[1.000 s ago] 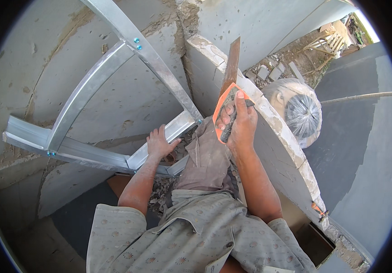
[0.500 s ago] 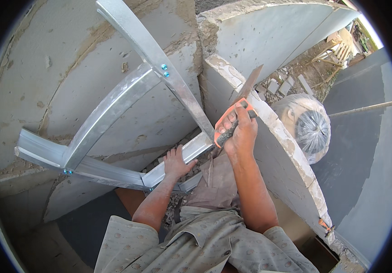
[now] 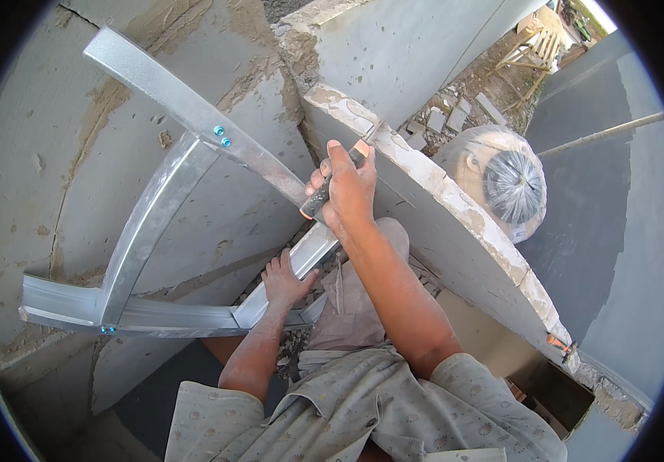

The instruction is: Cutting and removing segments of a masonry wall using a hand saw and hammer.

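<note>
A frame of galvanized metal channels (image 3: 151, 212) stands tilted in front of me, its joints fastened with blue-headed screws (image 3: 222, 136). My left hand (image 3: 286, 281) grips the short channel (image 3: 312, 248) near my lap, thumb on one side and fingers on the other. My right hand (image 3: 347, 185) is closed round the black and orange handle of a handsaw (image 3: 316, 199), above that channel's upper end, where it meets the long straight channel (image 3: 262, 163). Most of the saw blade is hidden behind my hand now.
A low wall of grey panel with a rough broken top edge (image 3: 455, 196) runs along my right. Beyond it sits a rounded thing wrapped in clear plastic (image 3: 513, 181). A small orange-handled tool (image 3: 559, 344) lies on the wall's edge. Grey wall panels (image 3: 47, 177) rise at left.
My right hand has drawn back to the left with the saw, and its handle has turned. My left hand stays on the channel. The whole view has shifted somewhat.
</note>
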Tool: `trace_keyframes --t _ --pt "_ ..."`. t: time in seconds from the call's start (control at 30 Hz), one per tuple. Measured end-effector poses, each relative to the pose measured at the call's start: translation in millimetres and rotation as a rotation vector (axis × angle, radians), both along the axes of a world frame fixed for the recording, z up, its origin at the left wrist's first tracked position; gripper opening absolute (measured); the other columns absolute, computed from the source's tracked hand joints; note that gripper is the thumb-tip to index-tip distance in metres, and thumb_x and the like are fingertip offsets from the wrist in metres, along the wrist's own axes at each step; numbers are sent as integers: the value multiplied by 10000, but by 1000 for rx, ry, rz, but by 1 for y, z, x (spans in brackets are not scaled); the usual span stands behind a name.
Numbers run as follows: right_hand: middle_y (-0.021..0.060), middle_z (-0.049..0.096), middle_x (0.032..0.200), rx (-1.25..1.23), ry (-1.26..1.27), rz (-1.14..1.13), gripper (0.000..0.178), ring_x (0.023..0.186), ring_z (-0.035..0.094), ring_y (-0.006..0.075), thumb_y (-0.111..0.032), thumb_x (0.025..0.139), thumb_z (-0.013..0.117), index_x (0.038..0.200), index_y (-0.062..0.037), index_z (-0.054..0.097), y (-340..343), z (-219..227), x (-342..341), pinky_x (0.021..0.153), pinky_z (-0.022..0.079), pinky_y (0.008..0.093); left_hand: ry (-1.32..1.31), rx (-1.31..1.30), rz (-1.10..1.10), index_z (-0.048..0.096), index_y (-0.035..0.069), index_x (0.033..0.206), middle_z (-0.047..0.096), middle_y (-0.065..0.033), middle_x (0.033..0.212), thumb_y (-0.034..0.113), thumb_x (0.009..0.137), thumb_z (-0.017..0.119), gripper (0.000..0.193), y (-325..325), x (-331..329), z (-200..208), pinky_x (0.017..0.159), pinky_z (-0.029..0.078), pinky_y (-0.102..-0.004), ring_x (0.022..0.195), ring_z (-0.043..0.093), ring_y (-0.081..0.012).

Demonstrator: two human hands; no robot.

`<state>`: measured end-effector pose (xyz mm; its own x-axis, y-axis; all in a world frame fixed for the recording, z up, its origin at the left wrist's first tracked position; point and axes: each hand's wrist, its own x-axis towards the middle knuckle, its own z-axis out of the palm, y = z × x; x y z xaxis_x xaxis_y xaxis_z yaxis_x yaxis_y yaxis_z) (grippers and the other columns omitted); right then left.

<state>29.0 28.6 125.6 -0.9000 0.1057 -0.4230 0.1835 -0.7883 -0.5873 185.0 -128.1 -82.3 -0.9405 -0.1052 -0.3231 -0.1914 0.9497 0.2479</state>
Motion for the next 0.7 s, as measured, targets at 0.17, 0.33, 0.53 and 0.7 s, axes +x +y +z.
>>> trace_keyframes --t 0.17,0.33,0.53,0.7 --pt "60 450 686 96 -145 102 286 454 479 141 -60 924 554 1055 -91 301 5 -1 2 379 417 319 -48 -3 16 410 46 1414 530 -199 1208 602 727 737 942 2 -4 0 978 365 -534 1140 496 -376" --pt "44 471 676 297 108 41 679 461 489 123 -32 908 551 1475 17 180 59 -10 29 375 431 295 -32 -4 41 413 49 1410 526 -209 1204 588 727 742 931 2 -6 2 974 361 -545 1159 486 -388" --pt "84 590 796 1024 -21 264 623 553 554 120 -97 895 596 1465 45 387 186 5 84 492 475 257 -47 18 29 404 49 1417 511 -210 1225 596 728 733 940 0 -5 2 988 350 -536 1169 484 -390" --pt "125 721 1020 1753 212 175 481 880 658 187 -136 889 708 1318 40 578 276 3 122 825 521 357 -60 8 -9 397 43 1421 513 -203 1226 586 735 733 938 2 -5 1 990 354 -530 1165 483 -381"
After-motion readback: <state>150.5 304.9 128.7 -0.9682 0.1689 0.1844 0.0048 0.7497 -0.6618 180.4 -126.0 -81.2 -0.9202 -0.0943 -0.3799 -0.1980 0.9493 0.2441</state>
